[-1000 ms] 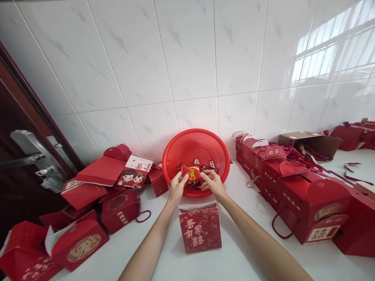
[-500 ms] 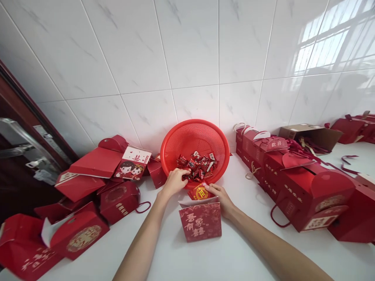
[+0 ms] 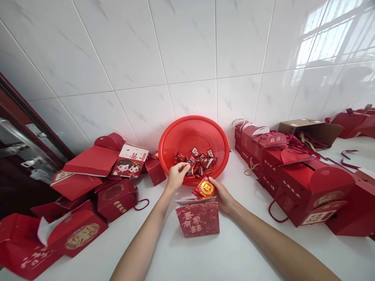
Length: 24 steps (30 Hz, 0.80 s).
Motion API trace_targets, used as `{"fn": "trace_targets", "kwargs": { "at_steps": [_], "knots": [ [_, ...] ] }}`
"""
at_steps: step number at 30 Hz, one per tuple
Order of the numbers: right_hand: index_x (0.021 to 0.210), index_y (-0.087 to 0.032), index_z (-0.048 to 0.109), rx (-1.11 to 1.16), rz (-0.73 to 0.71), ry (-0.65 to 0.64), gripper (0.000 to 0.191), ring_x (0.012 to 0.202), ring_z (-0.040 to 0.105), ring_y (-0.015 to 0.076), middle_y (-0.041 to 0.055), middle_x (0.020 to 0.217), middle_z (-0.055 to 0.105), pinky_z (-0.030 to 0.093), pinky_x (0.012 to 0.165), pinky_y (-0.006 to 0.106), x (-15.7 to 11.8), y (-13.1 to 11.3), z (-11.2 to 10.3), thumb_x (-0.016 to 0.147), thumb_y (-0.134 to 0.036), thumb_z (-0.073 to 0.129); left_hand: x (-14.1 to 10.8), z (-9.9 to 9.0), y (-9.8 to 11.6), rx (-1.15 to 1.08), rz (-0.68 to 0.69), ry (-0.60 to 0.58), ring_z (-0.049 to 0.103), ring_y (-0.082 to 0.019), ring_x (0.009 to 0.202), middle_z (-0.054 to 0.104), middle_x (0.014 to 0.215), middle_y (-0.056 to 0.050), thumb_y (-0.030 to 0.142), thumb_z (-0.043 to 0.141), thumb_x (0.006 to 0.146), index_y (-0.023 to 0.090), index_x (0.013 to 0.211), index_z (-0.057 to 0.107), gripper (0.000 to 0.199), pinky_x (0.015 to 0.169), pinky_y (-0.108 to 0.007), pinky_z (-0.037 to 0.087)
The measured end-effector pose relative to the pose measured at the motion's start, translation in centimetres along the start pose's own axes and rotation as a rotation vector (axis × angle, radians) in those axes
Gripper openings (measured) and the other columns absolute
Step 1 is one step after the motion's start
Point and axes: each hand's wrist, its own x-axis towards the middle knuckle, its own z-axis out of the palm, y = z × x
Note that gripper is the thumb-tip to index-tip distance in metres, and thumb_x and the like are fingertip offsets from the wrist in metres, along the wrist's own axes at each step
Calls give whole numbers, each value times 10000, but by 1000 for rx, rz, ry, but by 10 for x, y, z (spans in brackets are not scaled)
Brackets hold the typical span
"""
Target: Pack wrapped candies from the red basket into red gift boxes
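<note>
A red plastic basket leans toward the wall, with a heap of small red wrapped candies inside. My left hand is over its front rim, thumb and fingertips pinched together beside the candies; whatever lies between them is too small to make out. Between the thumb and fingers of my right hand is a red snack packet with a round gold emblem, just in front of the basket. Directly below that packet stands a small red gift box, upright, with pale characters on its front.
Red gift boxes lie piled on the left, near a dark door with a metal handle. A row of red boxes runs along the right. Behind it, a cardboard carton holds dark red ribbons.
My left hand has drawn back slightly from the candies, its fingertips rising. The snack packet in my right hand has tilted and shows more of its front. The view has shifted slightly.
</note>
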Motion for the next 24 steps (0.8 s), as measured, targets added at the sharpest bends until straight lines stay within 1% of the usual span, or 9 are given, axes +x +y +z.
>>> {"fn": "trace_targets", "kwargs": {
  "at_steps": [2,6,10,13,15,16,18,20,24],
  "knots": [
    [1024,-149,702,35,34,-17,492,867,744,274,102,901,775,570,825,398,-1,1,1,714,-511,822,0,4,-2,-17,5,15,666,-202,748,740,780,-50,552,690,732,163,824,721,401,738,-313,535],
    [948,-146,694,37,53,-6,473,778,739,247,91,852,769,572,773,365,-2,5,3,681,-505,846,1,7,-6,21,22,97,670,-206,809,729,851,-58,462,636,792,170,879,685,309,784,-327,542],
    [913,-155,676,31,67,9,506,685,708,203,53,764,747,557,741,332,-2,7,4,627,-521,878,1,3,-6,118,0,243,685,-219,915,701,1109,-114,337,566,854,176,1073,661,288,852,-369,560],
    [859,-162,661,22,70,0,505,634,679,183,34,718,725,541,704,317,-2,7,5,596,-532,880,0,-1,0,311,42,299,664,-254,1062,605,1296,-149,256,615,813,187,1174,661,371,955,-411,541],
    [837,-161,657,20,59,-24,458,631,666,173,29,713,718,530,697,308,-3,6,5,596,-488,871,-2,1,6,470,147,265,625,-280,1164,593,1302,-139,212,639,776,198,1106,706,337,1044,-429,494],
    [839,-158,662,21,53,-39,427,639,663,170,29,719,718,526,700,304,-4,5,6,593,-444,862,-3,4,10,533,199,216,621,-280,1170,620,1256,-124,203,633,776,204,1043,728,283,1060,-427,483],
    [858,-152,676,30,38,-61,375,655,659,168,25,729,719,521,708,298,-4,5,6,572,-345,823,-4,12,16,622,251,83,659,-261,1076,691,1100,-91,202,596,805,216,922,746,191,1021,-406,505],
    [867,-155,678,40,25,-65,347,660,657,171,16,729,716,514,707,296,-4,5,5,550,-272,761,-3,23,22,690,239,-35,687,-241,963,733,981,-69,193,567,826,217,884,748,191,943,-376,529],
    [824,-153,667,17,12,-47,309,636,643,165,9,713,709,497,686,290,-3,7,4,520,-195,704,0,41,33,824,110,-148,694,-229,839,761,870,-52,290,627,852,211,904,746,152,809,-328,514]
  ]
}}
